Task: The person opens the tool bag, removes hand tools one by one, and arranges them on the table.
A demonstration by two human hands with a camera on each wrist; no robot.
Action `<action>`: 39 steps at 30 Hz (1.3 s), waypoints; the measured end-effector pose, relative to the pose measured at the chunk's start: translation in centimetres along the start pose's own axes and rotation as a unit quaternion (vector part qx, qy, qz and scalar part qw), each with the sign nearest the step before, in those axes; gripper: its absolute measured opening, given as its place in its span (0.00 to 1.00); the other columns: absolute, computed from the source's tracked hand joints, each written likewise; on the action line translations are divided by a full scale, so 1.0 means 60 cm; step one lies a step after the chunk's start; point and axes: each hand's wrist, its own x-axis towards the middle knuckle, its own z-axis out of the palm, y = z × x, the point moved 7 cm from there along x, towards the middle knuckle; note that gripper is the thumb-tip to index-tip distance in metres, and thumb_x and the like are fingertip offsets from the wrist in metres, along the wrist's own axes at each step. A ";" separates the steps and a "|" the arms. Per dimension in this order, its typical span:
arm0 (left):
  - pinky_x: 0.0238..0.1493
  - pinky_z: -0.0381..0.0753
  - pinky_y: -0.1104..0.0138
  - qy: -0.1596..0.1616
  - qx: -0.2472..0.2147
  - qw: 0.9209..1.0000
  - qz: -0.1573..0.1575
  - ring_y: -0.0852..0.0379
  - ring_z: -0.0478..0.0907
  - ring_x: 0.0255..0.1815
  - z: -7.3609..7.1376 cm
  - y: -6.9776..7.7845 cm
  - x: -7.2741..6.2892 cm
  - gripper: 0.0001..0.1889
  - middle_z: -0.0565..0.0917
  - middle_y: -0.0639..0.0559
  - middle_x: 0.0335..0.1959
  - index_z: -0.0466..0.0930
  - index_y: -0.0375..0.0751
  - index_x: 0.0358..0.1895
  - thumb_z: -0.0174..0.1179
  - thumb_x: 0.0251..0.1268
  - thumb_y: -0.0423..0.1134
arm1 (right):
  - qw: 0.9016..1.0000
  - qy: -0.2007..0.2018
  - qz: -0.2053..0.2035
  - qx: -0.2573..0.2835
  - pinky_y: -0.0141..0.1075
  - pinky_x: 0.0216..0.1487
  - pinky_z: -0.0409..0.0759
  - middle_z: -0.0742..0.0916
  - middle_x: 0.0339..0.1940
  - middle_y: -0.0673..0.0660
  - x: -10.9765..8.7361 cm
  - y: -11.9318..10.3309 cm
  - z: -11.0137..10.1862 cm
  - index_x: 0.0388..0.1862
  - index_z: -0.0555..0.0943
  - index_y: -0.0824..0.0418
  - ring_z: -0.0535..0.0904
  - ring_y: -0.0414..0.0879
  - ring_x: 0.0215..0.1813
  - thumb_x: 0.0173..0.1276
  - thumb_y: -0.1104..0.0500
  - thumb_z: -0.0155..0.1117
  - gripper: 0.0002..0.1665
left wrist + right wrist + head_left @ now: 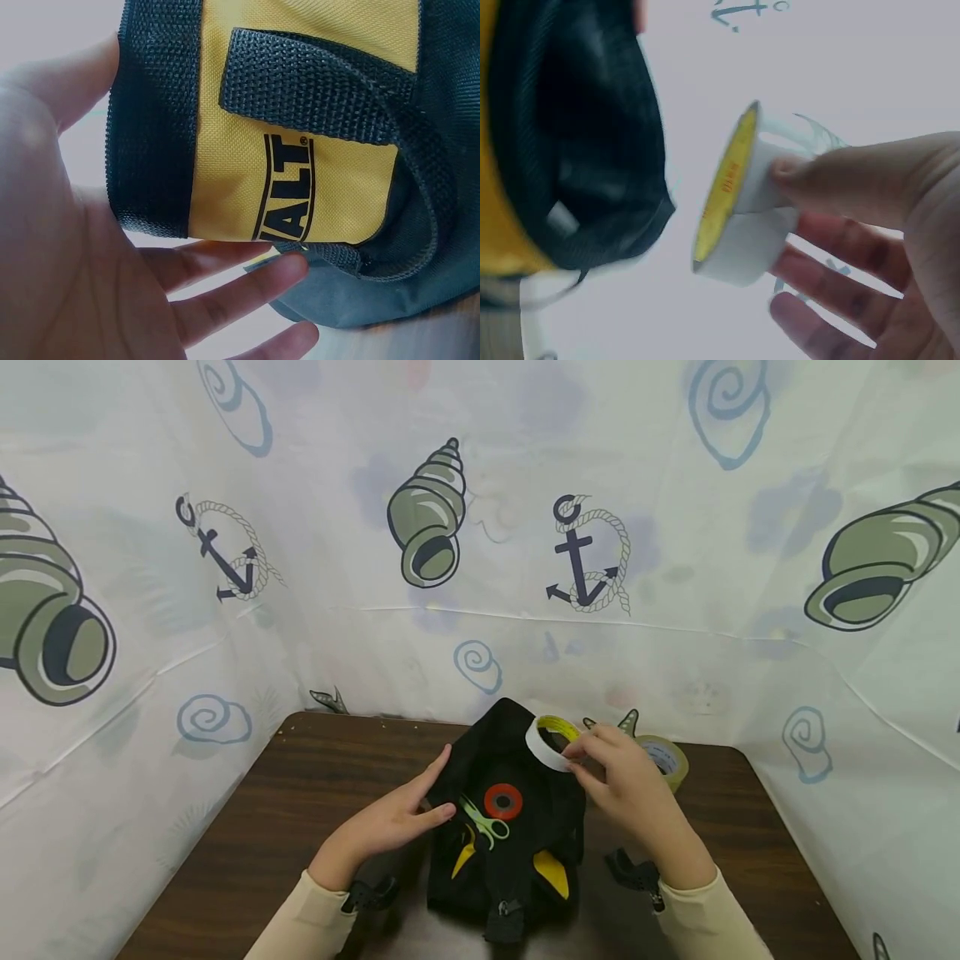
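Observation:
A black and yellow fabric tool bag (457, 893) stands upright with its mouth open. My left hand (393, 822) touches its left rim, fingers fairly straight; the yellow side with black lettering (330, 195) fills the left wrist view. Between thumb and fingers, my right hand (626, 777) pinches a roll of white tape (742, 244) with a yellow inner core, overlapping the bag's far right edge in the head view. Inside the bag show a red roll of tape (503, 802), green-handled scissors (486, 822) and a curved yellow piece (464, 853).
A roll of clear tan packing tape (677, 768) is behind my right hand, partly hidden by it. The dark wooden table (300, 827) has fabric walls (510, 652) with printed shells and anchors around it. Black wrist straps (636, 870) hang near both sleeves.

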 end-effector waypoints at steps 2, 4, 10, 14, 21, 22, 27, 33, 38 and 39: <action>0.79 0.72 0.42 -0.001 -0.001 1.000 0.000 0.49 0.67 0.85 0.001 -0.002 0.000 0.48 0.42 0.60 0.93 0.32 0.69 0.91 0.57 0.84 0.62 | 1.000 0.010 0.005 -0.021 0.36 0.38 0.80 0.85 0.39 0.49 -0.013 0.009 -0.013 0.41 0.89 0.55 0.77 0.41 0.39 0.63 0.68 0.83 0.12; 0.80 0.70 0.41 -0.001 -0.002 1.000 -0.002 0.48 0.65 0.86 0.001 -0.005 -0.001 0.48 0.41 0.61 0.93 0.31 0.71 0.91 0.57 0.84 0.62 | 0.999 0.017 0.019 -0.042 0.37 0.39 0.80 0.85 0.40 0.49 -0.026 0.021 -0.026 0.40 0.89 0.55 0.78 0.41 0.41 0.62 0.68 0.84 0.14; 0.81 0.70 0.40 0.000 -0.004 1.000 0.002 0.48 0.63 0.87 0.001 -0.008 -0.001 0.48 0.41 0.62 0.93 0.32 0.73 0.90 0.58 0.84 0.61 | 0.993 0.043 0.067 -0.086 0.48 0.45 0.84 0.87 0.41 0.50 -0.068 0.061 -0.058 0.39 0.90 0.56 0.84 0.49 0.47 0.56 0.71 0.86 0.17; 0.82 0.67 0.39 -0.001 -0.003 1.000 0.003 0.48 0.60 0.89 0.003 -0.007 -0.001 0.48 0.41 0.62 0.93 0.31 0.74 0.90 0.58 0.84 0.61 | 0.987 0.062 0.095 -0.112 0.48 0.44 0.81 0.88 0.40 0.52 -0.100 0.092 -0.076 0.39 0.90 0.57 0.83 0.52 0.46 0.53 0.73 0.87 0.19; 0.85 0.61 0.37 -0.001 -0.007 1.000 0.004 0.46 0.52 0.92 0.006 -0.005 -0.001 0.48 0.41 0.61 0.93 0.32 0.73 0.90 0.58 0.84 0.61 | 0.974 0.080 0.172 -0.126 0.32 0.38 0.76 0.87 0.38 0.53 -0.160 0.174 -0.103 0.42 0.90 0.58 0.86 0.53 0.40 0.58 0.72 0.84 0.16; 0.85 0.61 0.37 -0.001 -0.006 1.000 0.004 0.46 0.52 0.92 0.007 -0.006 0.000 0.48 0.41 0.61 0.93 0.32 0.73 0.90 0.58 0.84 0.61 | 0.971 0.076 0.189 -0.122 0.30 0.36 0.76 0.87 0.39 0.53 -0.169 0.187 -0.105 0.43 0.90 0.58 0.87 0.54 0.39 0.61 0.71 0.84 0.15; 0.85 0.61 0.37 -0.001 -0.006 1.000 0.002 0.45 0.53 0.91 0.006 -0.008 0.001 0.47 0.40 0.61 0.93 0.31 0.73 0.90 0.57 0.85 0.60 | 0.957 0.071 0.255 -0.116 0.29 0.31 0.76 0.87 0.40 0.56 -0.204 0.244 -0.115 0.44 0.90 0.58 0.88 0.58 0.37 0.69 0.66 0.80 0.08; 0.83 0.64 0.36 -0.004 -0.008 1.000 0.001 0.45 0.56 0.91 0.004 -0.008 0.001 0.48 0.39 0.62 0.93 0.31 0.71 0.91 0.57 0.85 0.60 | 0.949 0.095 0.278 -0.115 0.19 0.35 0.69 0.86 0.39 0.61 -0.230 0.289 -0.118 0.42 0.91 0.62 0.89 0.62 0.39 0.68 0.67 0.79 0.06; 0.84 0.61 0.35 -0.004 -0.006 1.000 0.006 0.44 0.52 0.92 0.004 -0.008 0.003 0.47 0.39 0.61 0.93 0.31 0.69 0.91 0.56 0.85 0.59 | 0.943 0.076 0.303 -0.116 0.24 0.35 0.71 0.87 0.39 0.63 -0.253 0.318 -0.111 0.42 0.91 0.64 0.88 0.63 0.39 0.68 0.67 0.78 0.05; 0.84 0.61 0.35 -0.004 -0.005 1.000 0.007 0.44 0.51 0.92 0.003 -0.008 0.003 0.48 0.39 0.61 0.93 0.31 0.69 0.91 0.56 0.85 0.59 | 0.942 0.069 0.308 -0.114 0.26 0.35 0.72 0.87 0.39 0.63 -0.258 0.324 -0.108 0.42 0.91 0.64 0.88 0.62 0.39 0.69 0.67 0.78 0.05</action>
